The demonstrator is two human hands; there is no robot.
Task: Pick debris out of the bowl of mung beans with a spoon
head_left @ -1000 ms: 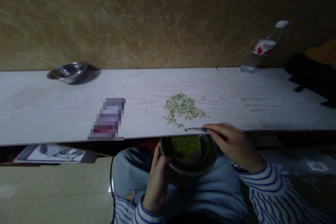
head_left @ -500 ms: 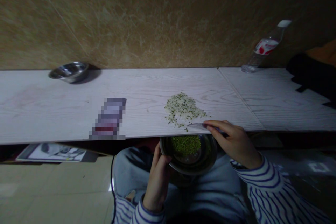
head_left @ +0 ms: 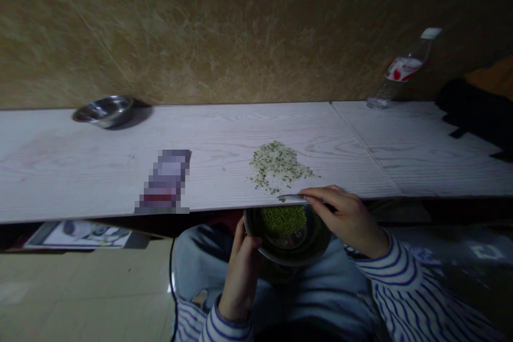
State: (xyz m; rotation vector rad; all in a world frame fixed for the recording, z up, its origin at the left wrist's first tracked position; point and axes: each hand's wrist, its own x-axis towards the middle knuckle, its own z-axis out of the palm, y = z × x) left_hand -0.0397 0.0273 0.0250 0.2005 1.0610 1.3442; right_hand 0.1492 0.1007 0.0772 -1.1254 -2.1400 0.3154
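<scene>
My left hand (head_left: 246,259) grips the left rim of a metal bowl (head_left: 296,259), fingers outside and thumb over the edge. Small green beans (head_left: 284,220), which look like mung beans, lie inside it. The bowl sits above my lap, its far rim tucked under the table edge. In my right hand (head_left: 347,216) is pinched a thin metal utensil (head_left: 292,196), seen edge-on like a spoon, its tip pointing left at the table's front edge. A few green beans touch that tip. Behind it spreads a pile of white grains mixed with green beans (head_left: 276,163).
On the white wooden table (head_left: 216,128) stand an empty metal bowl (head_left: 103,112) at the back left and a clear bottle (head_left: 404,69) at the back right. A blurred-out flat item (head_left: 164,179) lies left of the pile. Dark cloth (head_left: 473,112) lies far right.
My right hand has drawn the utensil slightly left and toward me, to the table's edge above the bowl. A few beans moved to the edge with it. My left hand holds still.
</scene>
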